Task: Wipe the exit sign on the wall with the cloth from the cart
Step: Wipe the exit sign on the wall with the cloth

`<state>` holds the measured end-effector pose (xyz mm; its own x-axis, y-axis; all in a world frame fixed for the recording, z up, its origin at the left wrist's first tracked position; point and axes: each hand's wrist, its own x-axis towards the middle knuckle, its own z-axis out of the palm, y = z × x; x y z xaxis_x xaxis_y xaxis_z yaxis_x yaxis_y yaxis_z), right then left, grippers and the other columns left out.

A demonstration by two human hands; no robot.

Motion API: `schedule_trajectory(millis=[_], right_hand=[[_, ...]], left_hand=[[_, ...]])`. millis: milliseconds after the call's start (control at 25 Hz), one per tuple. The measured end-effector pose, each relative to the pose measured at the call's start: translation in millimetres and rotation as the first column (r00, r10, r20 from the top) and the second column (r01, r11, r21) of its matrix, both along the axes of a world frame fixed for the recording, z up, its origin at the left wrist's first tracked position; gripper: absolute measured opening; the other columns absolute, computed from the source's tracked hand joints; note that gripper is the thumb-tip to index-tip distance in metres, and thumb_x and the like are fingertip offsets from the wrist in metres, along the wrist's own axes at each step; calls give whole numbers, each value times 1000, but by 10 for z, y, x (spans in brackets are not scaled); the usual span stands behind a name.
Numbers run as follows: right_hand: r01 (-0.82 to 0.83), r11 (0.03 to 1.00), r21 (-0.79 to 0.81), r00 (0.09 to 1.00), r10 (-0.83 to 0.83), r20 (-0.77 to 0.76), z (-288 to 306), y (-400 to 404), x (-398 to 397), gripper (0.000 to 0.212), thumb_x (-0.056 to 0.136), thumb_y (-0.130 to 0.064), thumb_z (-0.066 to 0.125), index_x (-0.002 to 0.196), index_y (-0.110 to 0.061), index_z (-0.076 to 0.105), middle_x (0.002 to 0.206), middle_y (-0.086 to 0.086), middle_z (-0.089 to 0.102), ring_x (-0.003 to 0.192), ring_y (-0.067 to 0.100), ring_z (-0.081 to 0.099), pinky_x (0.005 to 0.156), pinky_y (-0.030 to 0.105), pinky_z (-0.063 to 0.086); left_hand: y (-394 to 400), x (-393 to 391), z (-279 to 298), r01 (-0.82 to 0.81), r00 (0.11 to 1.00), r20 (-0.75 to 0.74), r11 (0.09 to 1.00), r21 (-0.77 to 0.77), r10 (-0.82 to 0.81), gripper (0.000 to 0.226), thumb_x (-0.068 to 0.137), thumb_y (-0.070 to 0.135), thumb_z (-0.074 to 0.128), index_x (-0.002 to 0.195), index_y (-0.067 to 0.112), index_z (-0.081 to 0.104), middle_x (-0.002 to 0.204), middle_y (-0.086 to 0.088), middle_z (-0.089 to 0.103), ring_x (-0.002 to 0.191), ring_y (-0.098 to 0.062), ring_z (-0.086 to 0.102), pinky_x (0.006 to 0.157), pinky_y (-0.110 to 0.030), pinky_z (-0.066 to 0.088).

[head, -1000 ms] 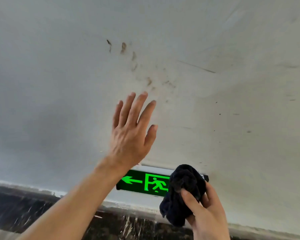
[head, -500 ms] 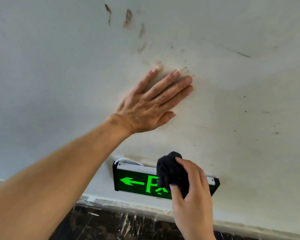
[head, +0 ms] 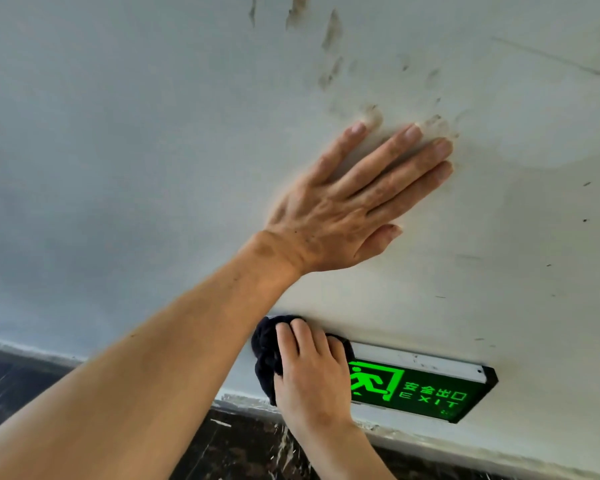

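The right hand (head: 312,372) has its grip closed on the dark cloth (head: 265,355), pressing it on the exit sign (head: 420,389)'s left end; the left hand (head: 347,202) lies flat and open against the wall (head: 118,133). Wiping is underway; next, I reckon, sweep rightward across the lit face.

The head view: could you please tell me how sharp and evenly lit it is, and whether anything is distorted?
Head view: the wall is greyer at left and brighter at right; the exit sign glows green, its lettering legible; the left hand is slightly soft-edged, the right hand on the cloth sharper; the wide lens bows the wall's base line.
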<state>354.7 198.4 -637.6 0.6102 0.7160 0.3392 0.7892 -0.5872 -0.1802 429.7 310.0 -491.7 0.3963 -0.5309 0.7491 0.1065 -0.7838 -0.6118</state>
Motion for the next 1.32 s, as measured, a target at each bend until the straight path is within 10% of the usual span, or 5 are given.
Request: schedule_trajectory(millis=[800,1080,1320], right_hand=[[285,954,-92,948,-266,174,0,-1154,563,47,49,-28,79,94,-20,68,87,-4,67,80,26,61,64,40,47],[483,860,-167,862,-500,-85,61,-1419,714,46,78,-40,53,121,-25,48,118,-3,55,99,22,59,69,32,45],[566,814,-132,782,-581,-225,172,-1500,761,38,85,-42,48,114,-17,50,105,4,55,88,30,64,63,34,45]], left_hand=[[-4,-62,41,-35,999,38,998,49,33,68,97,41,47,157,12,33,159,-5,32,146,-29,30,123,-51,11],[0,-49,26,-42,998,59,998,50,39,68,97,42,47,157,12,35,160,-5,32,148,-29,26,124,-51,10],[1,-49,27,-49,997,61,998,48,46,68,98,42,46,158,13,33,160,-5,32,149,-28,22,125,-50,7]])
